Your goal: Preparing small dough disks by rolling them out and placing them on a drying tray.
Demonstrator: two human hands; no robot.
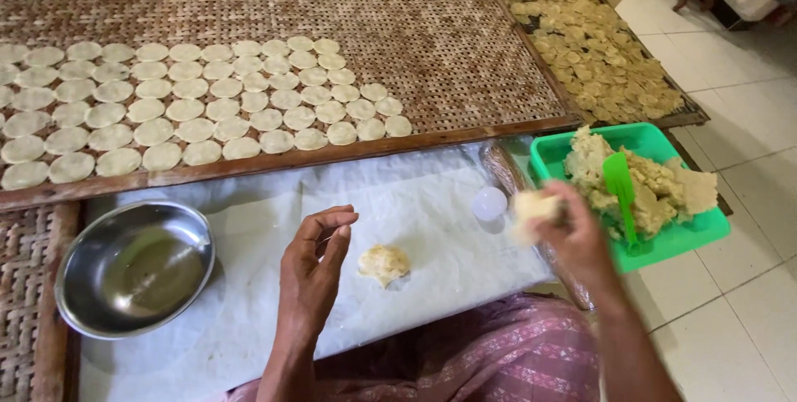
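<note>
Head view, single frame. Left hand [315, 262]: raised edge-on above the white plastic sheet [249, 286], fingers loosely curled with thumb and forefinger tips close together at 12 o'clock of the palm, holding nothing. Small dough lump [383, 264]: pale yellow, rough-edged, lying on the sheet just beside the left hand at its 3 o'clock, not touched. Right hand [573, 240]: fingers pressed around a blurred pale dough ball [533, 206] that shows at its 10 o'clock; the hand sits at the near-left edge of the green plastic tray [697, 240]. Tray contents: a crumbly heap of yellowish dough mass [664, 186] with a green plastic scraper [621, 190] standing in it, at 2 o'clock of the right hand. Small round white lid-like disc [490, 203]: on the sheet, just left of the dough ball. Steel bowl [133, 267]: at 9 o'clock of the left hand, well apart, holding a shallow film of liquid. Woven bamboo drying mat [465, 45]: at 12 o'clock, its left half covered with rows of flat round dough discs [199, 107], its right half bare weave. Second mat [594, 45]: at 1 o'clock, loaded with yellower dried discs. Striped pink cloth [498, 360] over the person's lap at 6 o'clock; white tiled floor [747, 120] to the right.
</note>
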